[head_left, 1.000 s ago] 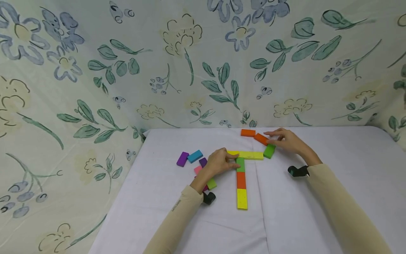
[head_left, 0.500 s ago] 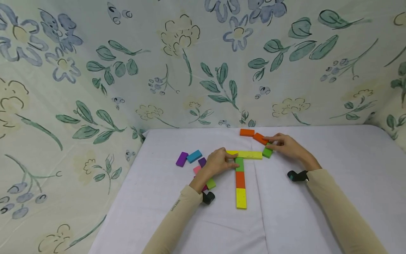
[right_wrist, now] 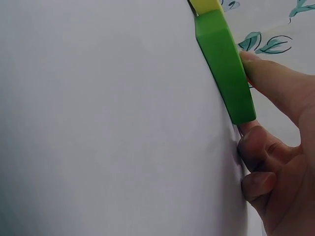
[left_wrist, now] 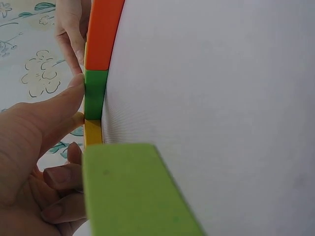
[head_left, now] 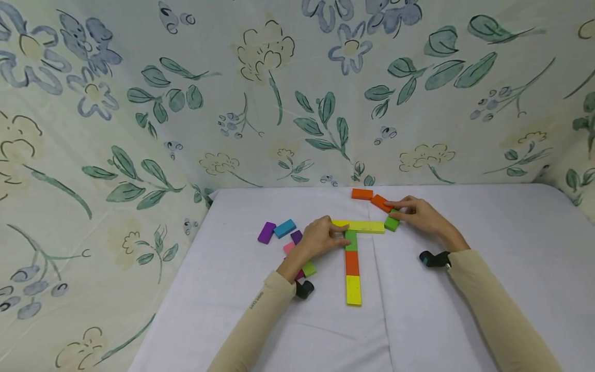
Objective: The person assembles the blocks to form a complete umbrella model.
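My left hand (head_left: 321, 238), finger and thumb parted, touches the T of blocks (head_left: 352, 263); under my right thumb (right_wrist: 268, 76), pinch unclear, sits the green block (head_left: 391, 225). Overpushing could skew the adjoining yellow row (head_left: 369, 227).

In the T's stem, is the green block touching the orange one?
Touching. The left wrist view shows the green block and orange block meeting end to end, with no gap between them.

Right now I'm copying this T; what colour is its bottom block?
The bottom block is yellow, clearest in head view.
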A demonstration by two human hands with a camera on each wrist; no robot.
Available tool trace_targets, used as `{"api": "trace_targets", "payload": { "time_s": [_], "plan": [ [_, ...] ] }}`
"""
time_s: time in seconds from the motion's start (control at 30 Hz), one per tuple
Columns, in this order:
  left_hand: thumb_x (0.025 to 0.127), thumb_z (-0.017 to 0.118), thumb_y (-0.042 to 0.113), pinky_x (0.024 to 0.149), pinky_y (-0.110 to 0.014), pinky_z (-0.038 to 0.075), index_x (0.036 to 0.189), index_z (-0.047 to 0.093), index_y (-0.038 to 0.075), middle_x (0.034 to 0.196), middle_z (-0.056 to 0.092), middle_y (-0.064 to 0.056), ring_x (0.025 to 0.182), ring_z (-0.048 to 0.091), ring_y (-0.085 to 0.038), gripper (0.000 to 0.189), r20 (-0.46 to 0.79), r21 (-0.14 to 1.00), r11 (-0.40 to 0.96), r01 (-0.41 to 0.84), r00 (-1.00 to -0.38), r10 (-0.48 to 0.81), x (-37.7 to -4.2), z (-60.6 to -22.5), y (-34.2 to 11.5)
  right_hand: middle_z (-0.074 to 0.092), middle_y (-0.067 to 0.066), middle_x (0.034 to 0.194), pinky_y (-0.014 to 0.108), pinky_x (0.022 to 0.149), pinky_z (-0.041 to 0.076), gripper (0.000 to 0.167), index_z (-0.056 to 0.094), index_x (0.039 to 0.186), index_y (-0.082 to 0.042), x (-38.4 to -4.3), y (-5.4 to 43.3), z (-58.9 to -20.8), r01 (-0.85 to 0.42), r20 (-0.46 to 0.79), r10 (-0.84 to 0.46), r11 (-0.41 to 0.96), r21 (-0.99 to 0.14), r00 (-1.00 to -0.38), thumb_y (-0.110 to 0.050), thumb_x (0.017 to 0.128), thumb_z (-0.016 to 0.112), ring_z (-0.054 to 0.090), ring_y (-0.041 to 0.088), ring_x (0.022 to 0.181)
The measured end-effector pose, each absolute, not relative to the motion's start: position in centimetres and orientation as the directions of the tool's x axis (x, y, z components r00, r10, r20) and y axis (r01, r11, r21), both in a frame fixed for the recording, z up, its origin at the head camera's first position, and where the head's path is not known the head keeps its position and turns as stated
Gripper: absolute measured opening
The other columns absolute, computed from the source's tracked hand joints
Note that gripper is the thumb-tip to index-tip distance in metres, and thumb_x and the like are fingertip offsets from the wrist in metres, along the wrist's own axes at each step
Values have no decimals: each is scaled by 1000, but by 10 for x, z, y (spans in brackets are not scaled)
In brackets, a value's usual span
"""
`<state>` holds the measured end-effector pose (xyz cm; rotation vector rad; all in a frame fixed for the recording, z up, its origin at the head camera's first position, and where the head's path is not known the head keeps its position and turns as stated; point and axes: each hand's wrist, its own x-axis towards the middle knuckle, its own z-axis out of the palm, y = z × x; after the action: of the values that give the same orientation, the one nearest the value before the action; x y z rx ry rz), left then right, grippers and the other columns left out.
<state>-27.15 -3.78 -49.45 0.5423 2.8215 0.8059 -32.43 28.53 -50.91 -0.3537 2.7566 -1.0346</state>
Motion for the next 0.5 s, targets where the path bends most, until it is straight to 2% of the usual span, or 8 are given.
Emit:
{"api": "trace_targets", "payload": {
  "time_s": [0.5],
  "plan": [
    [86, 83, 46, 63, -21, 29, 133, 68, 32, 84, 46, 0, 74, 42, -11, 51, -49, 527, 792, 308, -920, 390, -272, -495, -38, 59, 15, 122, 34, 75, 39, 50, 61, 145, -16, -320, 282, -508, -163, -56, -270, 718, -676, -961, -38, 101, 68, 46, 26, 94]
  ]
}}
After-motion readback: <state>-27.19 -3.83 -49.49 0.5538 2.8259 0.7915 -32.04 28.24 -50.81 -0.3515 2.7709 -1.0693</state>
